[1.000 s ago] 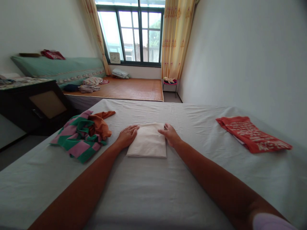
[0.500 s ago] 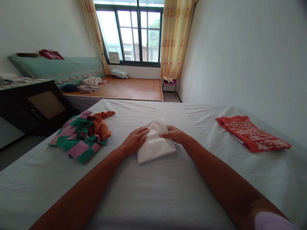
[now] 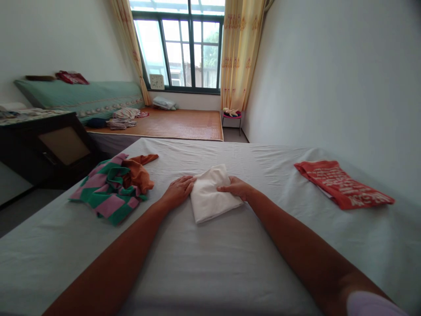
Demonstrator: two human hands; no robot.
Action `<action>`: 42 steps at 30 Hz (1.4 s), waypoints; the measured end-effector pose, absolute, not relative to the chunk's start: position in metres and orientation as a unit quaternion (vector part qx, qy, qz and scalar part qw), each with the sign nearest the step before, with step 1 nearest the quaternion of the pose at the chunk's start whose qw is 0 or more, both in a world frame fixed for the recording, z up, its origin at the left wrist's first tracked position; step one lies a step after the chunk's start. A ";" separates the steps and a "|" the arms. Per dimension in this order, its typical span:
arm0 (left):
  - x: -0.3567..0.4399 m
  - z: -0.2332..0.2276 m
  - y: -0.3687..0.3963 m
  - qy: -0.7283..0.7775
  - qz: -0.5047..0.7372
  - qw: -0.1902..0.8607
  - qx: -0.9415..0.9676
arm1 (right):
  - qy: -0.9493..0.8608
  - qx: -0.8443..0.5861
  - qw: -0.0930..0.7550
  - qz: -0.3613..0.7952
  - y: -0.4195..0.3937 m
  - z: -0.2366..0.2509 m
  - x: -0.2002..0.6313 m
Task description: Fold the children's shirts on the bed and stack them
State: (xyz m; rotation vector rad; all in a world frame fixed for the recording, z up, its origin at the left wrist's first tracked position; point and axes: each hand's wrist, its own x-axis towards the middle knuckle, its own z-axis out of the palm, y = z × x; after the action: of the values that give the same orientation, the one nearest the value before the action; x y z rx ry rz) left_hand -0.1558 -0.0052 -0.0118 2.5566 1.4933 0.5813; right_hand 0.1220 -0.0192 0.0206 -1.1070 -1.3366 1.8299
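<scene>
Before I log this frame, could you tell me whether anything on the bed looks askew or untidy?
The folded white cloth between the left hand and right hand lies turned at an angle. The green-and-pink garment and orange cloth sit crumpled.

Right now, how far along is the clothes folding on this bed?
Done: a red garment lies folded flat at the right of the bed. In hand: the left hand and right hand press the sides of a folded white cloth. Left: a green-and-pink checked garment and an orange one, heaped at left.
</scene>
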 end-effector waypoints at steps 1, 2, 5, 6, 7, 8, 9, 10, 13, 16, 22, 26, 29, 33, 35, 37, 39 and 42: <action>-0.157 -0.012 -0.004 0.495 0.193 0.060 0.845 | -0.512 -0.415 0.313 0.684 -0.019 0.020 0.122; -0.158 -0.012 -0.003 0.497 0.195 0.059 0.843 | -0.519 -0.413 0.321 0.677 -0.020 0.019 0.122; -0.160 -0.011 -0.001 0.499 0.205 0.055 0.840 | -0.533 -0.417 0.337 0.655 -0.023 0.018 0.126; -0.161 -0.011 -0.001 0.499 0.206 0.052 0.840 | -0.535 -0.421 0.340 0.650 -0.025 0.018 0.129; -0.161 -0.011 -0.001 0.498 0.204 0.048 0.841 | -0.534 -0.424 0.344 0.645 -0.027 0.017 0.134; -0.162 -0.011 -0.001 0.498 0.199 0.044 0.843 | -0.533 -0.426 0.352 0.641 -0.030 0.017 0.141; -0.163 -0.011 -0.001 0.499 0.192 0.037 0.844 | -0.529 -0.430 0.361 0.636 -0.034 0.016 0.149; -0.163 -0.012 0.000 0.500 0.185 0.030 0.845 | -0.523 -0.437 0.374 0.629 -0.038 0.015 0.159; -0.164 -0.013 0.001 0.502 0.166 0.012 0.849 | -0.489 -0.481 0.426 0.590 -0.050 0.013 0.192; -0.164 -0.014 0.004 0.498 0.162 0.005 0.852 | -0.453 -0.526 0.476 0.539 -0.062 0.015 0.226; -0.165 -0.016 0.011 0.490 0.167 0.000 0.856 | -0.442 -0.576 0.533 0.434 -0.068 0.022 0.277; -0.166 -0.017 0.013 0.485 0.163 -0.008 0.859 | -0.430 -0.576 0.557 0.416 -0.064 0.010 0.294; -0.165 -0.016 0.013 0.486 0.164 -0.017 0.858 | -0.427 -0.565 0.565 0.424 -0.063 0.003 0.297; -0.164 -0.015 0.014 0.491 0.159 -0.022 0.856 | -0.443 -0.534 0.602 0.395 -0.063 0.020 0.309; -0.164 -0.015 0.014 0.491 0.156 -0.023 0.857 | -0.447 -0.522 0.618 0.383 -0.066 0.041 0.325; -0.164 -0.015 0.015 0.492 0.156 -0.024 0.856 | -0.457 -0.525 0.614 0.373 -0.072 0.067 0.351; -0.164 -0.014 0.015 0.492 0.157 -0.025 0.856 | -0.474 -0.542 0.585 0.374 -0.079 0.096 0.384; -0.164 -0.013 0.014 0.494 0.160 -0.024 0.854 | -0.480 -0.582 0.536 0.377 -0.090 0.135 0.442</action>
State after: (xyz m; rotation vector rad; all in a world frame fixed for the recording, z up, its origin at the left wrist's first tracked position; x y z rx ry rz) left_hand -0.1637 0.0144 -0.0130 2.7255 1.5746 0.5113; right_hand 0.4418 -0.0904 0.1347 -1.3863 -1.1440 0.8986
